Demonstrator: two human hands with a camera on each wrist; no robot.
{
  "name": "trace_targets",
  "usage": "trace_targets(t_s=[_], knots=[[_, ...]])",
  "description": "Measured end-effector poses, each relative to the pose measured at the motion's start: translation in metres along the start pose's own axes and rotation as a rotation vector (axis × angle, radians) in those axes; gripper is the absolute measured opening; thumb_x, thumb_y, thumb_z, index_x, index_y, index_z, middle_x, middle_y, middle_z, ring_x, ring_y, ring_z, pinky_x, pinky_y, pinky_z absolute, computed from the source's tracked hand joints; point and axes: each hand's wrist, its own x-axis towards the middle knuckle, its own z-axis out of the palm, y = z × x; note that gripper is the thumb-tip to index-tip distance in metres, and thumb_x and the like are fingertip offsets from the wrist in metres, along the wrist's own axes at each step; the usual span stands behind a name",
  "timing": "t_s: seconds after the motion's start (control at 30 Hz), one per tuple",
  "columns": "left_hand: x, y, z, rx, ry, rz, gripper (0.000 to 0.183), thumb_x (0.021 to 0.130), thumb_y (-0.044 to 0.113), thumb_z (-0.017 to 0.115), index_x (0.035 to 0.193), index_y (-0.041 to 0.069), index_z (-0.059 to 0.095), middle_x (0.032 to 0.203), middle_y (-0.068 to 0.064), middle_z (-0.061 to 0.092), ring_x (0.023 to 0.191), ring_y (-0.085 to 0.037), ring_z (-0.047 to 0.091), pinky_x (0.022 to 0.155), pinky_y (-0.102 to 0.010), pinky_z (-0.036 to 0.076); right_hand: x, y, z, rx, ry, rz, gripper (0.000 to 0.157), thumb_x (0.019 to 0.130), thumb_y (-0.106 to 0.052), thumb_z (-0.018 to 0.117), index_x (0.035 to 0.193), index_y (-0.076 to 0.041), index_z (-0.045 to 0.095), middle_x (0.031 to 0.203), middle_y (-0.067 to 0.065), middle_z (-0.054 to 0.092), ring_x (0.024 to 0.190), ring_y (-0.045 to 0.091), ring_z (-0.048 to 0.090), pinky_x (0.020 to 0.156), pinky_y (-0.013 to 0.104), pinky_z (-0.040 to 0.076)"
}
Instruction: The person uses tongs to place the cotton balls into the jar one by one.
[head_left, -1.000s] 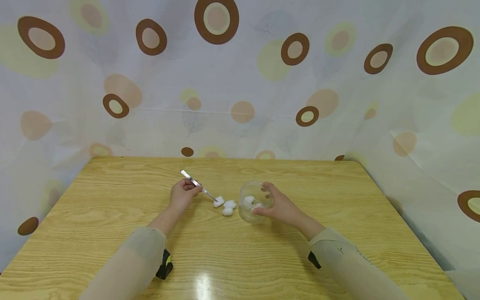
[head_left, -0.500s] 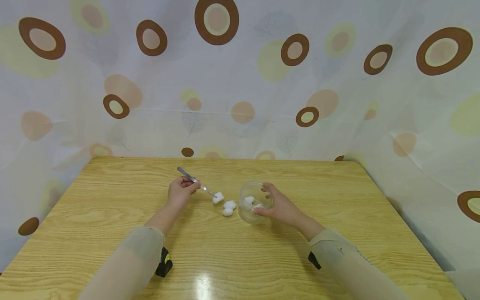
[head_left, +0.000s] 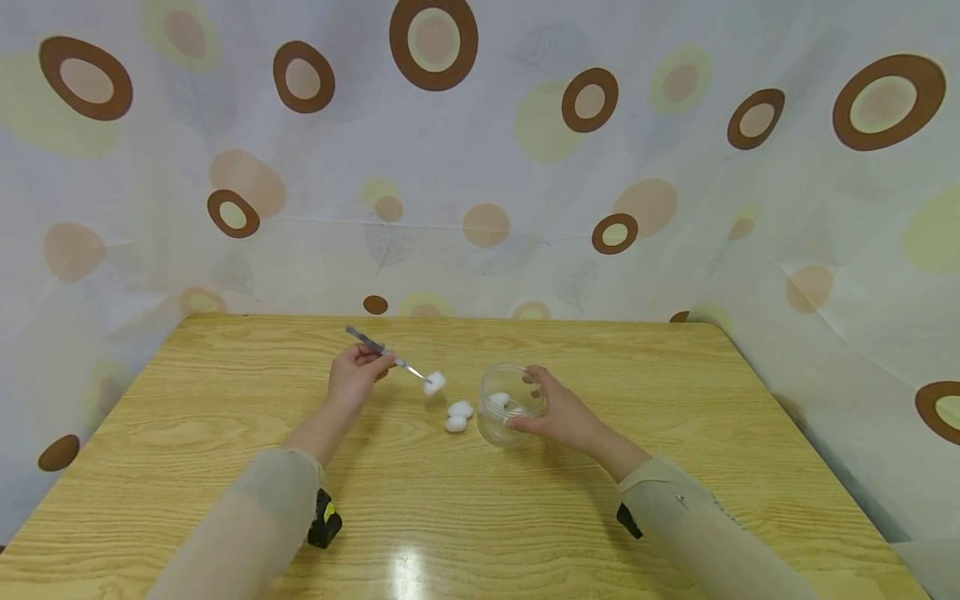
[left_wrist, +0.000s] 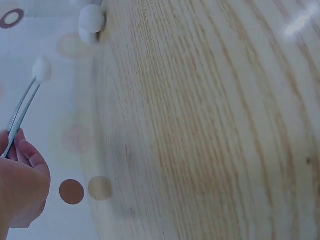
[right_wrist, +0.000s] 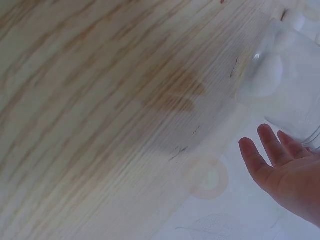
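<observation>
Balls [head_left: 460, 409]: two beside one jar [head_left: 492, 430], one in tweezers [head_left: 411, 369]

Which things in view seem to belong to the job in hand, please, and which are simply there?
Likely in the job:
tweezers, in the left hand
white ball in their grip
two loose white balls
clear jar, in the right hand

Simply there:
wooden table
patterned backdrop
</observation>
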Motion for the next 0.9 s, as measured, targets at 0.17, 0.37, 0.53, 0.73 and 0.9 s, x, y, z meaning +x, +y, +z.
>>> trace_targets(t_s=[0.17, 0.37, 0.53, 0.73, 0.9], knots=[[-0.001, 0.006, 0.001, -0.014, -0.018, 0.013, 0.023, 0.090, 0.010, 0.059, 0.109, 0.000, 0.051, 0.078, 0.014, 0.058, 0.074, 0.004, 0.058, 0.077, -0.014, 0.050, 0.000, 0.000, 0.000, 0.005, -0.005, -0.002, 0.090, 0.078, -0.043, 0.072, 0.144, -0.009, 0.021, 0.145, 0.012, 0.037, 0.129, 0.034, 0.042, 0.095, 0.049, 0.045], [-0.004, 0.014, 0.001, -0.035, -0.041, 0.013, 0.022, 0.090, 0.012, 0.059, 0.108, 0.002, 0.050, 0.078, 0.014, 0.059, 0.075, 0.003, 0.059, 0.079, -0.014, 0.049, -0.001, -0.001, 0.000, 0.003, -0.009, 0.004, 0.091, 0.078, -0.044, 0.071, 0.145, -0.008, 0.020, 0.146, 0.013, 0.036, 0.130, 0.034, 0.041, 0.095, 0.049, 0.045], [-0.006, 0.022, 0.004, -0.067, -0.056, 0.024, 0.017, 0.090, 0.012, 0.060, 0.103, 0.005, 0.051, 0.077, 0.014, 0.060, 0.076, 0.003, 0.061, 0.083, -0.017, 0.049, 0.000, -0.001, 0.000, 0.004, -0.008, 0.001, 0.091, 0.079, -0.044, 0.071, 0.145, -0.006, 0.019, 0.146, 0.014, 0.036, 0.130, 0.035, 0.041, 0.097, 0.050, 0.043], [-0.008, 0.030, 0.010, -0.102, -0.069, 0.024, 0.015, 0.091, 0.009, 0.058, 0.104, 0.005, 0.051, 0.076, 0.015, 0.060, 0.074, 0.003, 0.061, 0.080, -0.015, 0.050, 0.000, -0.001, -0.001, 0.000, -0.008, 0.000, 0.091, 0.079, -0.044, 0.071, 0.145, -0.006, 0.020, 0.146, 0.014, 0.037, 0.129, 0.035, 0.041, 0.097, 0.051, 0.043], [-0.009, 0.035, 0.014, -0.157, -0.065, 0.009, 0.012, 0.090, 0.007, 0.059, 0.099, 0.007, 0.052, 0.075, 0.014, 0.060, 0.073, 0.003, 0.061, 0.078, -0.014, 0.050, 0.000, -0.002, 0.000, 0.007, -0.009, 0.010, 0.093, 0.078, -0.044, 0.071, 0.145, -0.006, 0.019, 0.146, 0.013, 0.036, 0.130, 0.035, 0.041, 0.097, 0.051, 0.042]])
